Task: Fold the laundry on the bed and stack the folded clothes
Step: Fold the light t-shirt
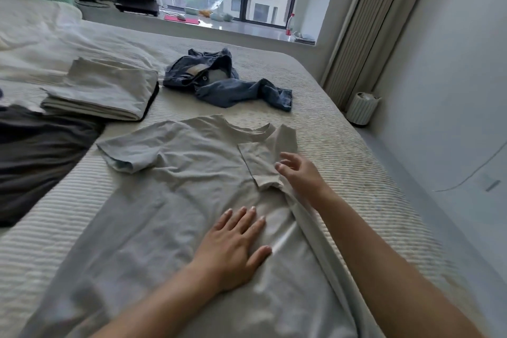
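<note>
Both bare forearms reach forward from the bottom edge of the view, the left from the lower left, the right from the lower right. The left hand (233, 247) lies palm down, its fingers straight and slightly spread, pointing up and to the right, the thumb held out to the right side. The right arm stretches farther ahead, running diagonally up and leftward, so that the right hand (299, 170) sits beyond and to the right of the left one. Its wrist is nearly straight, its fingers loosely bent and pointing left, the fingertips (279, 166) apart from one another, and it grips nothing that can be seen
</note>
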